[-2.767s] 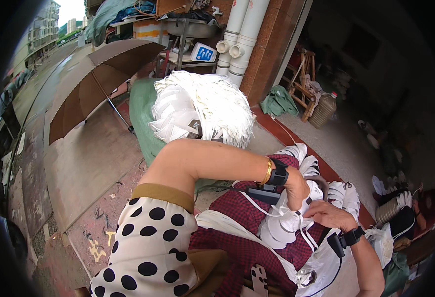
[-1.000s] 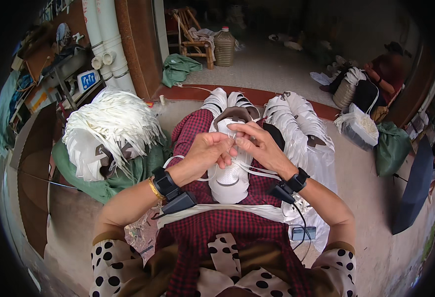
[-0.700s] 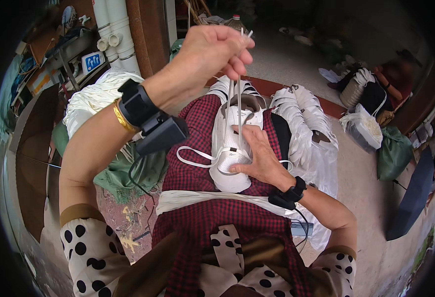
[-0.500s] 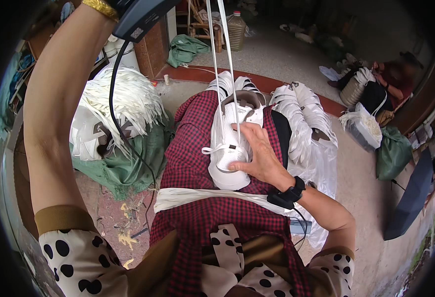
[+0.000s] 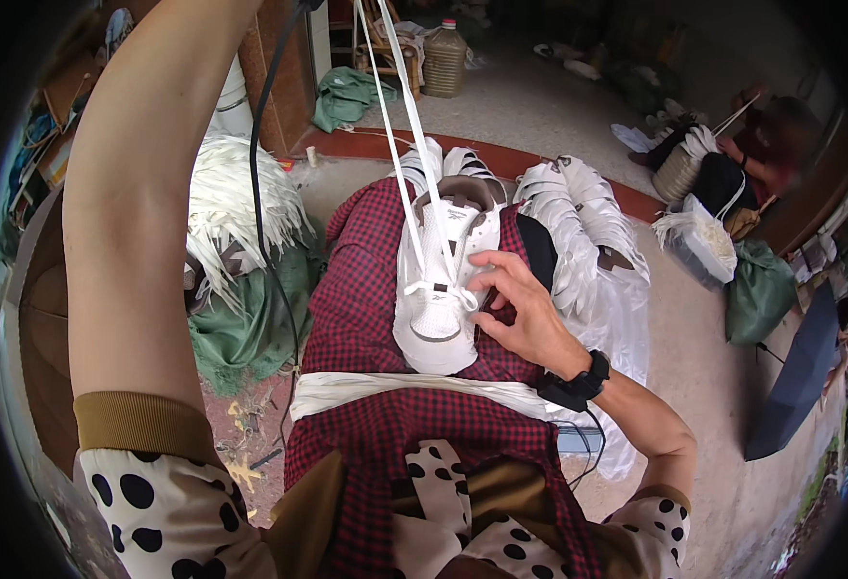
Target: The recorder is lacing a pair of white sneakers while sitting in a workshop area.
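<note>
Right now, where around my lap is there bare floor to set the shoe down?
Bare concrete lies ahead, between the red curb and the jug, and right of the white uppers toward the green bag. The left is crowded: lace pile on green cloth. The right hand steadies the shoe.

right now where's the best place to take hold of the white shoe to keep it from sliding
Grip the white shoe across its toe end, coming from the person's own side. It lies sole-down on the red checked cloth over the lap, toe nearest the body, and the two laces pull tight up and away. The right hand already rests against its right side, so the toe is free.
</note>
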Tool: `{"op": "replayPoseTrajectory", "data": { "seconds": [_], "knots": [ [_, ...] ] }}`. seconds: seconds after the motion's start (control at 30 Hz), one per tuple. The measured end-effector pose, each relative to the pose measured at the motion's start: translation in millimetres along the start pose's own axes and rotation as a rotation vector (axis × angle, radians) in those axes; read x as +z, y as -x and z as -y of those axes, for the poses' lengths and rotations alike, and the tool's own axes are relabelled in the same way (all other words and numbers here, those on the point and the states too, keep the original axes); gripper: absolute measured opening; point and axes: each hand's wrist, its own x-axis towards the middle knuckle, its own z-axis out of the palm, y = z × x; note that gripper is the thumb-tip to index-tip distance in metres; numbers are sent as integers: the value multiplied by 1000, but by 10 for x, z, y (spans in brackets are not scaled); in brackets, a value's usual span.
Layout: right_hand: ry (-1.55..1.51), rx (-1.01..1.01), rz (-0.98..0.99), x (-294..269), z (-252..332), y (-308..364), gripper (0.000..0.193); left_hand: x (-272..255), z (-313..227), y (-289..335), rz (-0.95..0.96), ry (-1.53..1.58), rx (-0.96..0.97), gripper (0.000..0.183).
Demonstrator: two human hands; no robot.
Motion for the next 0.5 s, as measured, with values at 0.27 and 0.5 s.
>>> {"op": "replayPoseTrajectory", "data": {
  "seconds": [0.27, 0.5],
  "knots": [
    [224, -314, 77, -20, 29, -175, 21, 182, -117, 271, 50, -38, -70, 37],
    [153, -43, -147, 113, 120, -252, 10, 858, -367, 485, -293, -251, -3, 16]
  ]
}}
